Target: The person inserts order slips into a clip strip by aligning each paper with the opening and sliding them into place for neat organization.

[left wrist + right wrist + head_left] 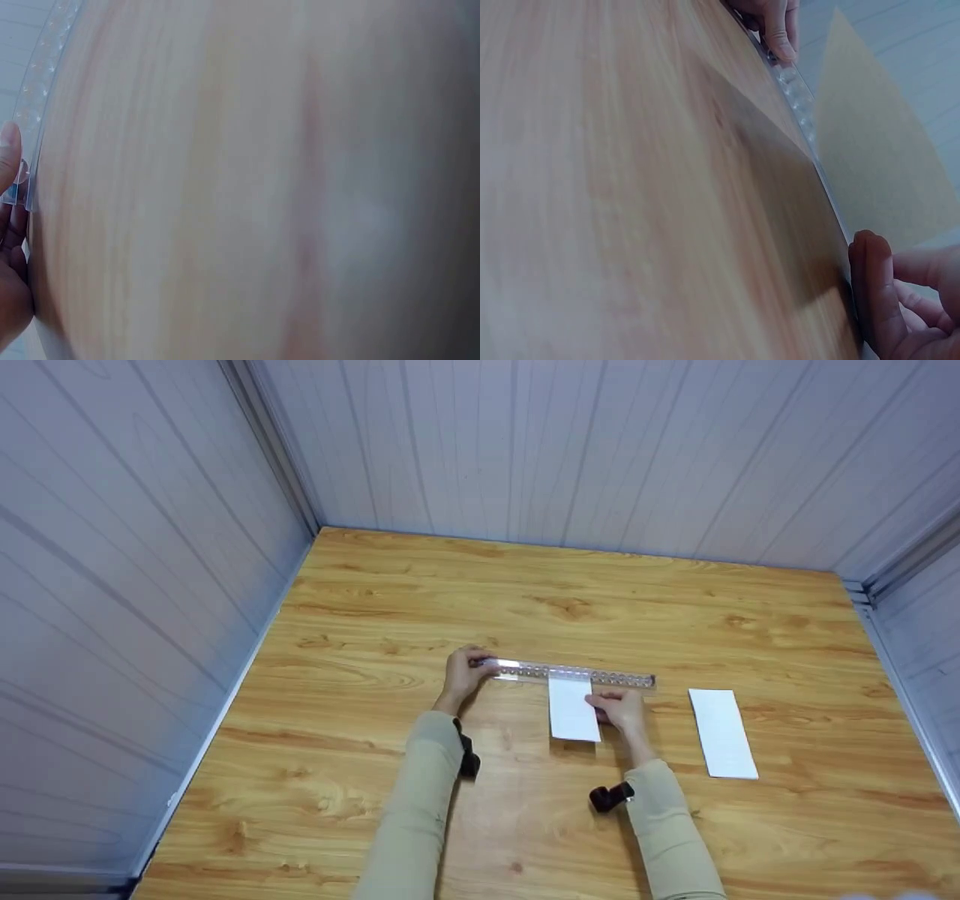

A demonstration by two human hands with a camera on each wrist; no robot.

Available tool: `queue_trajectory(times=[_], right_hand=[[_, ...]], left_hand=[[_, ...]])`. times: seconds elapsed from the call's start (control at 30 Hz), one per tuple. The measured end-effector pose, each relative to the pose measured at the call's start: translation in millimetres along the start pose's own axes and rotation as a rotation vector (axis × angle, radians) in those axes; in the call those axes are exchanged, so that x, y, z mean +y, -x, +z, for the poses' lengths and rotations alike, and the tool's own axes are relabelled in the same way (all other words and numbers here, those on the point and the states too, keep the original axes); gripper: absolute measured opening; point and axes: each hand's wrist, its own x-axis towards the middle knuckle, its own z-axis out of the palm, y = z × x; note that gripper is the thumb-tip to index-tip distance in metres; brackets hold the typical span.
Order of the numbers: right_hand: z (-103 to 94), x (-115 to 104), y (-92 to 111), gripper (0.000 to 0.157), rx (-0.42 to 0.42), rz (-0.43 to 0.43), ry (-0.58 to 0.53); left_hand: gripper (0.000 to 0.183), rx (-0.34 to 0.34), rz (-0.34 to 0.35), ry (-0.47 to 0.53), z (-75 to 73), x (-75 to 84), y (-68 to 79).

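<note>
My left hand [461,675] holds the left end of a long clear plastic strip [630,680] with a row of round shapes along it. The left wrist view shows the thumb on top of the strip [41,75] and fingers beneath its end. Between finger and thumb, my right hand [624,709] pinches the right edge of a white rectangular paper [572,712]. Its far edge meets the middle of the strip; whether it lies over or under is hard to tell. In the right wrist view the paper [877,150] is raised, casting a shadow on the wood.
A second white rectangular paper [724,733] lies flat on the wooden table [420,600], right of my right hand. Pale panel walls [465,450] stand behind the table and at both sides. Each wrist carries a small black camera [469,757].
</note>
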Motion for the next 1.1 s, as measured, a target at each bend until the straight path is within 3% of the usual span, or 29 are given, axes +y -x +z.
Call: queue_trajectory(times=[0.17, 0.2, 0.5, 1.1], right_hand=[[4.1, -2, 1, 0.022, -0.011, 0.008, -0.014], [5.9, -5, 2, 0.024, 0.002, 0.041, 0.008], [10.8, -5, 2, 0.025, -0.022, 0.056, -0.012], [22.7, -7, 3, 0.024, -0.029, 0.033, 0.001]], left_hand=[[0.019, 0.006, 0.016, 0.0, -0.8, 5.1, 1.2], [0.019, 0.007, 0.017, -0.007, -0.8, 5.3, 1.2], [0.018, 0.008, 0.029, -0.053, 0.6, -0.8, -0.8], [0.019, -0.015, -0.003, -0.037, 1.9, 0.8, 0.7]])
